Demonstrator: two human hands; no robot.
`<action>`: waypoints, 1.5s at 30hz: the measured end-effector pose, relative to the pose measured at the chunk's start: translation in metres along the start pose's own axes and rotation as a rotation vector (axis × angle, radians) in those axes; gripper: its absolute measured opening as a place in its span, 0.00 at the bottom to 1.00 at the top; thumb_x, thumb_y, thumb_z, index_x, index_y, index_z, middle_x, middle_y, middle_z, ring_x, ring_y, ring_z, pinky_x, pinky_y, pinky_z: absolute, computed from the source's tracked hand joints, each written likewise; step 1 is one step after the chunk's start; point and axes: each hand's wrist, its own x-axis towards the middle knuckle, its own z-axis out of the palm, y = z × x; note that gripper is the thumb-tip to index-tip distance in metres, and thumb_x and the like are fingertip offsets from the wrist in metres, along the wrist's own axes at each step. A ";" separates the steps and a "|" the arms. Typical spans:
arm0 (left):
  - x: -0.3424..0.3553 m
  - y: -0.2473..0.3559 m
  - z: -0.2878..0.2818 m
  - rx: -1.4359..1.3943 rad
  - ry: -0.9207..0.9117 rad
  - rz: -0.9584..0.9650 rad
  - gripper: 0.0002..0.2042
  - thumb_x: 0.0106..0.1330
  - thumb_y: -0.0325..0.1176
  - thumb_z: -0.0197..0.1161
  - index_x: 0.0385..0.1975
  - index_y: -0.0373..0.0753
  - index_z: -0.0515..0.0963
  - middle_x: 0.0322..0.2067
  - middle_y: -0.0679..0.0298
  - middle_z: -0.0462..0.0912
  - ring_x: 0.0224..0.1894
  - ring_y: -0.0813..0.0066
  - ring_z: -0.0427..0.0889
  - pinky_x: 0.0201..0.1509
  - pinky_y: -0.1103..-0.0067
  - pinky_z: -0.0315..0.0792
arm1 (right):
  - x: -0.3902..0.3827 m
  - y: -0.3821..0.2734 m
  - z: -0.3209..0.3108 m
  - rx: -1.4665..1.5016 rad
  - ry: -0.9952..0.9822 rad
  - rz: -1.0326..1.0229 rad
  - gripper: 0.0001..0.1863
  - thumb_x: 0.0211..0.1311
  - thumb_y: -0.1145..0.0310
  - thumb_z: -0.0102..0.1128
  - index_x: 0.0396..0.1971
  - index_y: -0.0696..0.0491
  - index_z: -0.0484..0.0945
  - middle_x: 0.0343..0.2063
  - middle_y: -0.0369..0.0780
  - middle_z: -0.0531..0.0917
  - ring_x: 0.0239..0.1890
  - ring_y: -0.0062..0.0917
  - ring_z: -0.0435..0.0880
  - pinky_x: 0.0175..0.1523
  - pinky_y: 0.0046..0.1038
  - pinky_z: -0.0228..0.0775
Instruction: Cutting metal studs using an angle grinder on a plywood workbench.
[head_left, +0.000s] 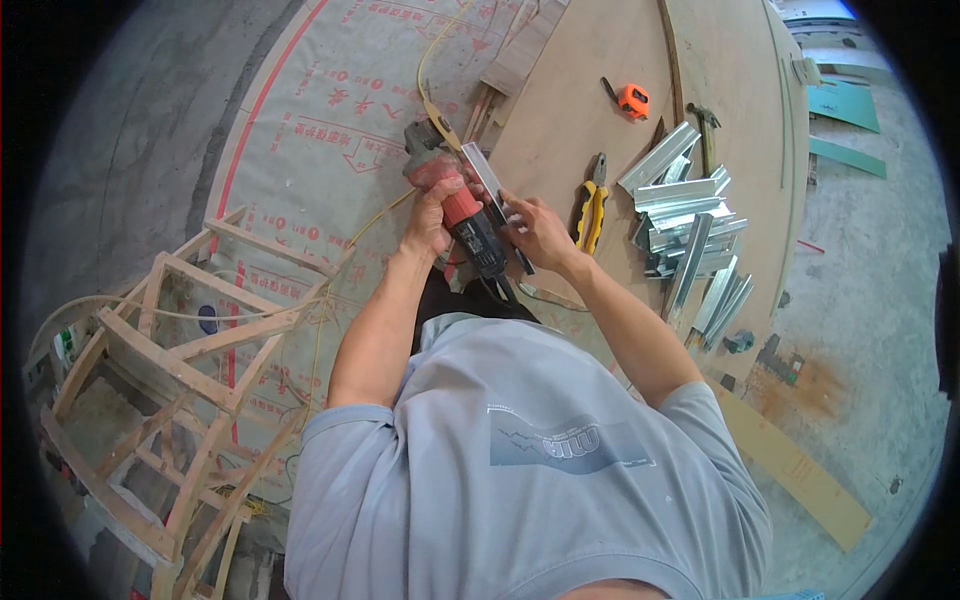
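The red-and-black grinder [463, 208] slants, head away and leftward; the silvery strip [485, 174] slants alongside, to its right.

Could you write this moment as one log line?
Left hand: grips red-and-black power tool | Right hand: holds metal strip | Nearby: yellow-handled pliers, metal pieces

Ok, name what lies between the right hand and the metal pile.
Yellow-and-black pliers lie between the right hand and the metal pile, in the head view.

Building site, bare concrete floor [870, 290], red-printed floor sheeting [330, 95], piled metal channel pieces [688, 212], power tool [476, 240], hammer [709, 145], pliers [598, 205]
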 end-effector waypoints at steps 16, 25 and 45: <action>0.015 -0.004 -0.012 0.052 0.019 0.007 0.20 0.55 0.34 0.70 0.46 0.36 0.73 0.35 0.57 0.83 0.36 0.66 0.85 0.45 0.68 0.82 | 0.001 -0.004 0.001 0.087 0.007 0.049 0.32 0.55 0.69 0.63 0.63 0.49 0.71 0.47 0.50 0.78 0.49 0.45 0.80 0.57 0.38 0.72; 0.017 -0.008 -0.014 0.054 0.038 0.032 0.23 0.55 0.35 0.69 0.49 0.36 0.72 0.37 0.57 0.83 0.38 0.66 0.85 0.49 0.68 0.81 | 0.001 -0.006 0.000 0.081 0.018 0.062 0.31 0.54 0.69 0.64 0.62 0.48 0.73 0.46 0.49 0.79 0.48 0.44 0.80 0.57 0.38 0.72; 0.012 -0.014 -0.013 0.027 0.021 0.027 0.24 0.54 0.35 0.71 0.49 0.38 0.71 0.36 0.57 0.83 0.37 0.67 0.85 0.46 0.70 0.82 | 0.004 0.002 0.000 0.098 0.012 0.061 0.29 0.55 0.67 0.65 0.60 0.49 0.75 0.46 0.47 0.81 0.49 0.41 0.81 0.55 0.36 0.73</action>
